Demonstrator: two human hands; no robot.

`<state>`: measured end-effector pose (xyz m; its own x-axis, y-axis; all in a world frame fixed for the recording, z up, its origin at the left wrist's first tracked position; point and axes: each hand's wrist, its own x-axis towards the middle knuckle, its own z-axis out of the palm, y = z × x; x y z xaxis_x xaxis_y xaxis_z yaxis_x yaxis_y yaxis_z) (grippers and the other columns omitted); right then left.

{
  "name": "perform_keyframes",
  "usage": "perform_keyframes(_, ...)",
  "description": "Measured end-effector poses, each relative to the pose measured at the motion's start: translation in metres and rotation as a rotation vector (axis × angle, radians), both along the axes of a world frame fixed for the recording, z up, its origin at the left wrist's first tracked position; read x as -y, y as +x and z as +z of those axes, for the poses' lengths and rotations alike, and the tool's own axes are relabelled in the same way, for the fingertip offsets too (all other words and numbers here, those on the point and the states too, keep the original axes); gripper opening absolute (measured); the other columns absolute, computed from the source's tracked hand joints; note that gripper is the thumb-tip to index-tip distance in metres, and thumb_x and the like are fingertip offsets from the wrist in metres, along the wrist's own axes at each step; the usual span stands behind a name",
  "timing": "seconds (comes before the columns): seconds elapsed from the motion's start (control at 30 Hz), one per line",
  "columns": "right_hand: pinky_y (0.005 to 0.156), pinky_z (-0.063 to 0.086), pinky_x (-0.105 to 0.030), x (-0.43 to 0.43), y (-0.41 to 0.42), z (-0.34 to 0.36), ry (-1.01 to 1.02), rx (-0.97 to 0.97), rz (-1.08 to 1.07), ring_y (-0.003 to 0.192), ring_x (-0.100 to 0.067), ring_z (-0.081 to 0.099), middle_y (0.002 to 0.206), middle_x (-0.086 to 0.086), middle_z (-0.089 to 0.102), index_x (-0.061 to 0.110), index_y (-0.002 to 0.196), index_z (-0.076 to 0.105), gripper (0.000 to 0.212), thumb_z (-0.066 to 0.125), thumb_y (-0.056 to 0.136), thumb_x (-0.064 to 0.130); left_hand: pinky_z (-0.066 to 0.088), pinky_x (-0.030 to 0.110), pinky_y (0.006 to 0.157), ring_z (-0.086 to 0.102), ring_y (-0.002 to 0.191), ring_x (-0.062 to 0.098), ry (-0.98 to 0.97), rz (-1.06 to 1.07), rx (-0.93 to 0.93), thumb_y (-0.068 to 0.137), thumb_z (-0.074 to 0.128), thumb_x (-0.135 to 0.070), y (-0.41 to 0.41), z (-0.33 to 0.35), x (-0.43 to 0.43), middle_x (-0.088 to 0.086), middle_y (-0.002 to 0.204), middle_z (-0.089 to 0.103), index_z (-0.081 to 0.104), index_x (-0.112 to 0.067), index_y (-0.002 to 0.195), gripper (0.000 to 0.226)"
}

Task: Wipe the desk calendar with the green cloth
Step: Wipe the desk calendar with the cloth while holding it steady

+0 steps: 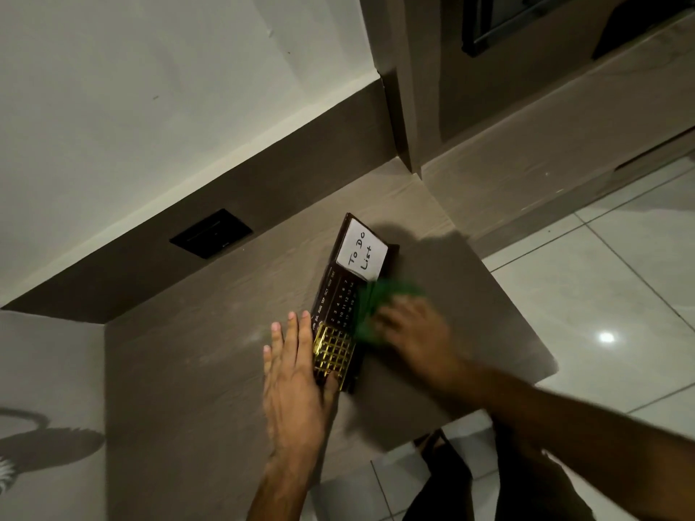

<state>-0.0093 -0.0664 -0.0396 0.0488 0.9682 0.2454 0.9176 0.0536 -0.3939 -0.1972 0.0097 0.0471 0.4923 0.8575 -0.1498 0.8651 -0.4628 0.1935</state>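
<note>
The desk calendar (pixel 348 295) is seen lying on the brown desk (pixel 210 370), its long body running from near to far, with a white "To Do List" card (pixel 361 253) at the far end and a gold grid (pixel 334 351) at the near end. It is braced along its left edge by the left hand (pixel 297 377), fingers laid flat and extended, thumb set against the near end. The green cloth (pixel 376 306) (heavily blurred) is gripped by the right hand (pixel 413 332) and pressed against the calendar's right side. A black wall plate (pixel 210 233) is visible far left.
</note>
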Motion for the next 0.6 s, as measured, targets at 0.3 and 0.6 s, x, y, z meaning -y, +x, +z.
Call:
perform_keyframes(0.3,0.096,0.039,-0.051,-0.006,-0.007,0.005,-0.086,0.014,-0.04,0.117,-0.035,0.051,0.123,-0.009,0.062,0.018,0.122,0.063,0.05,0.067,0.072,0.022,-0.005,0.041,0.123,-0.014,0.151,0.014,-0.009,0.011,0.003,0.083,0.071,-0.03,0.001,0.0,-0.001,-0.009,0.163,-0.009,-0.011,-0.034,0.15,0.107)
perform_keyframes(0.6,0.103,0.036,-0.049,-0.035,0.032,0.009,-0.106,0.043,-0.315,0.131,-0.031,0.041,0.142,-0.006,0.051,0.016,0.138,0.051,0.068,0.076,0.074,0.014,-0.006,0.04,0.123,-0.015,0.151,0.015,-0.014,0.009,0.0,0.083,0.072,-0.03,-0.001,-0.001,-0.002,-0.01,0.163,-0.007,-0.01,-0.034,0.151,0.107)
